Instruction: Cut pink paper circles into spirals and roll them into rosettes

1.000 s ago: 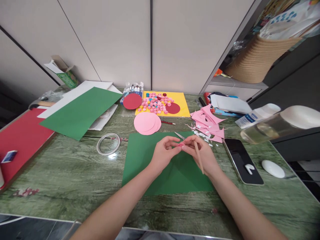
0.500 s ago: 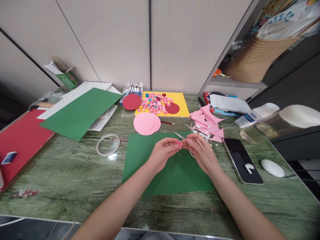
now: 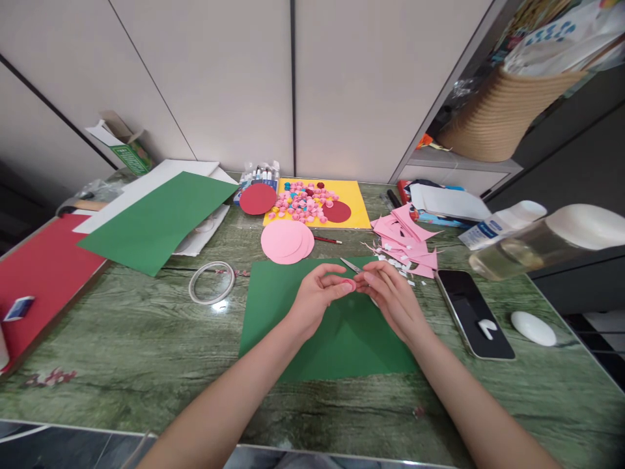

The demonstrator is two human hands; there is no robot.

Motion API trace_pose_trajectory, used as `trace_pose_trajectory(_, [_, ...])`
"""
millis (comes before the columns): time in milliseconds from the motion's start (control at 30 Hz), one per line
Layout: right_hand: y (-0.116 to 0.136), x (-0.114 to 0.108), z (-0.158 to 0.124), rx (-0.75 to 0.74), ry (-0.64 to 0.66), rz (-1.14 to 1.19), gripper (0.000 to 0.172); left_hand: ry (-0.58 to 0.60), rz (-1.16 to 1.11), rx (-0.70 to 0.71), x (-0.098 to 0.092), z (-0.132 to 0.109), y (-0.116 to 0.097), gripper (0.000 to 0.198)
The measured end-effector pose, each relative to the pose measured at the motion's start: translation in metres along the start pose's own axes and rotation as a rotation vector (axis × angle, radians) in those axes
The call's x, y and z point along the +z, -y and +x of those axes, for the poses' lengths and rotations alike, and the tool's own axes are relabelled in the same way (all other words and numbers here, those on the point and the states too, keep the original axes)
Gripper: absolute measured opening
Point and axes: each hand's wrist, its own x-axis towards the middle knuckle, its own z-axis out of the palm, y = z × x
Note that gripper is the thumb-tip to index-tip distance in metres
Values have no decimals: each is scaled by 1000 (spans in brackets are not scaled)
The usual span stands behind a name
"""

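Note:
My left hand [image 3: 315, 298] pinches a small pink paper coil [image 3: 351, 284] between thumb and fingers. From the other side, the fingertips of my right hand [image 3: 393, 299] close on the coil's edge. The fingers cover much of it. Both hands are above a green paper sheet [image 3: 332, 355] lying flat on the table. Just behind the right fingers, the blades of scissors [image 3: 350, 265] show; their handles are mostly hidden under that hand. Pink paper circles [image 3: 280, 241] overlap in a stack beyond the left hand.
Behind lies a yellow sheet [image 3: 359, 198] bearing several small paper rolls [image 3: 303, 205]. Pink paper scraps [image 3: 405, 238], a phone [image 3: 473, 312] and a bottle [image 3: 527, 251] occupy the right. A tape roll [image 3: 211, 283], another green sheet [image 3: 161, 218] and a red board [image 3: 43, 280] are leftward.
My left thumb has shifted over the pink coil, so its round face shows less now. Both hands otherwise stay in place, still around the coil.

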Motion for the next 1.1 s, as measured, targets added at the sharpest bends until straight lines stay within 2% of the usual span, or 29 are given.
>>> trace_pose_trajectory(100, [-1, -1, 0, 3, 4, -3, 21, 25, -6, 17, 0, -1, -1, 33])
trace_pose_trajectory(233, [-1, 0, 1, 7, 7, -2, 20, 0, 36, 57, 1, -1, -2, 33])
trace_pose_trajectory(433, [0, 0, 0, 12, -1, -3, 21, 14, -104, 18, 2, 0, 0, 25])
trace_pose_trajectory(633, [1, 0, 0, 11, -3, -24, 23, 40, -136, 49, -1, 2, 3, 20])
trace_pose_trajectory(900, [0, -1, 0, 11, 3, -69, 23, -45, -49, 31, 0, 3, 2, 28])
trace_pose_trajectory(1100, [-1, 0, -1, 16, 2, -71, 23, -54, 26, 72, 0, 2, 1, 32])
